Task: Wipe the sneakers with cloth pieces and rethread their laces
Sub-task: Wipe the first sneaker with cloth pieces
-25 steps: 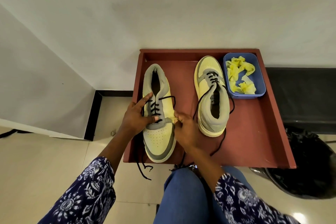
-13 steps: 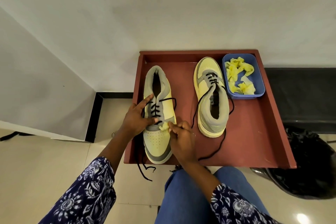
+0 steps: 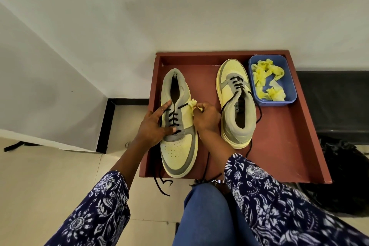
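Observation:
Two pale yellow and grey sneakers lie on a red-brown tray [image 3: 283, 145]. The left sneaker [image 3: 178, 145] points its toe toward me; its black laces [image 3: 172, 119] are partly threaded, with loose ends hanging over the tray's front edge. My left hand [image 3: 153, 127] rests on this shoe's left side, index finger and thumb spread over the laces. My right hand [image 3: 205, 115] pinches a small yellow cloth piece [image 3: 193, 103] against the shoe's right side near the top eyelets. The right sneaker [image 3: 236, 103] points away, its laces loose.
A blue tub [image 3: 292, 93] holding several yellow cloth pieces [image 3: 265, 81] sits in the tray's far right corner. A black bag [image 3: 347, 177] lies on the floor to the right. White walls stand behind and to the left. My blue-jeaned knee [image 3: 203, 211] is below the tray.
My right hand with the cloth piece moved up the left sneaker's right side, from near the toe seam to beside the top eyelets. The left hand stayed on the shoe.

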Available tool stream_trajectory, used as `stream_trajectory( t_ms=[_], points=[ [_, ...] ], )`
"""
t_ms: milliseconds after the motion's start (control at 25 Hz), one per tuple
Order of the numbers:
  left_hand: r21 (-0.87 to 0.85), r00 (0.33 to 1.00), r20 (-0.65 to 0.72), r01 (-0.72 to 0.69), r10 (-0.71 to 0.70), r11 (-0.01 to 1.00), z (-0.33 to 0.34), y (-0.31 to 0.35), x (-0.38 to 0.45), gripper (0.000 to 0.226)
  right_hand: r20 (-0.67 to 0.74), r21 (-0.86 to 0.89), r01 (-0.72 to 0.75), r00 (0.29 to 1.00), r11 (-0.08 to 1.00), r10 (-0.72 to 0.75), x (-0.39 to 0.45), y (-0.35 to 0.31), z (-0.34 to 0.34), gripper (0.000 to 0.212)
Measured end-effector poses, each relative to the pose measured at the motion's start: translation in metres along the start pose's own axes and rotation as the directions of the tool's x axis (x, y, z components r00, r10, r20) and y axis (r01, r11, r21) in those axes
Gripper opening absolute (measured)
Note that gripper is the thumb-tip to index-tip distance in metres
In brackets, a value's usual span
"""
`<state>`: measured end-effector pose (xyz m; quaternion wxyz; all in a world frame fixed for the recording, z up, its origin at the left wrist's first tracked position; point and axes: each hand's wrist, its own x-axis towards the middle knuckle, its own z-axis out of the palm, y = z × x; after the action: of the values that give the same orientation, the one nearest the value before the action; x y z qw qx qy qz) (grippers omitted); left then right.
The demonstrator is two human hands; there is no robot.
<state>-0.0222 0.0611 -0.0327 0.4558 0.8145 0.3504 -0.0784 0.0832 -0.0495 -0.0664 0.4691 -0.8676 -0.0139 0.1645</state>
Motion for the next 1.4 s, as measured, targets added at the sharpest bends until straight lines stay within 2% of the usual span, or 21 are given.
stream_trajectory(
  t_ms=[160, 320, 480, 560, 640, 760, 840, 1080, 1280, 1400],
  points=[
    [0.005, 1.0, -0.013, -0.005, 0.005, 1.0, 0.001, 0.0, 0.0, 0.081, 0.047, -0.074, 0.226, 0.974, 0.971, -0.223, -0.022, 0.004, -0.001, 0.03],
    [0.033, 1.0, -0.022, -0.016, 0.017, 0.999, 0.001, 0.002, -0.001, 0.081, 0.086, -0.14, 0.539, 0.842, 0.831, -0.532, -0.054, 0.032, 0.005, 0.037],
    [0.052, 0.999, -0.035, -0.024, 0.025, 0.998, 0.002, 0.002, -0.003, 0.08, 0.096, -0.244, 0.603, 0.794, 0.759, -0.6, -0.058, 0.053, 0.001, 0.041],
    [0.048, 0.999, -0.037, -0.019, 0.021, 0.999, 0.002, 0.002, -0.003, 0.08, 0.079, -0.248, 0.586, 0.806, 0.771, -0.587, -0.062, 0.058, -0.002, 0.038],
    [0.047, 0.999, -0.035, -0.012, 0.013, 0.999, 0.002, 0.003, -0.003, 0.08, 0.032, -0.193, 0.506, 0.86, 0.841, -0.51, -0.067, 0.054, -0.004, 0.035],
    [0.052, 0.999, -0.04, -0.006, 0.009, 0.999, 0.002, 0.004, -0.002, 0.08, 0.046, -0.091, 0.168, 0.985, 0.982, -0.164, -0.068, 0.047, -0.007, 0.032],
    [0.063, 0.999, -0.047, -0.009, 0.012, 0.998, 0.003, 0.003, -0.002, 0.08, 0.066, -0.118, 0.043, 0.997, 0.992, -0.035, -0.067, 0.052, -0.008, 0.03],
    [0.066, 0.999, -0.048, -0.02, 0.023, 0.998, 0.003, 0.001, 0.0, 0.079, 0.196, -0.154, 0.016, 0.981, 0.988, 0.014, -0.044, 0.043, -0.014, 0.025],
    [0.049, 0.999, -0.041, -0.031, 0.033, 0.998, 0.004, -0.002, 0.0, 0.079, 0.245, -0.032, -0.012, 0.969, 0.999, 0.019, -0.004, 0.013, -0.003, 0.031],
    [0.068, 0.998, -0.047, -0.033, 0.037, 0.997, 0.004, -0.001, 0.001, 0.078, 0.27, -0.022, -0.032, 0.962, 0.999, 0.036, 0.009, 0.006, 0.0, 0.035]
  ],
)
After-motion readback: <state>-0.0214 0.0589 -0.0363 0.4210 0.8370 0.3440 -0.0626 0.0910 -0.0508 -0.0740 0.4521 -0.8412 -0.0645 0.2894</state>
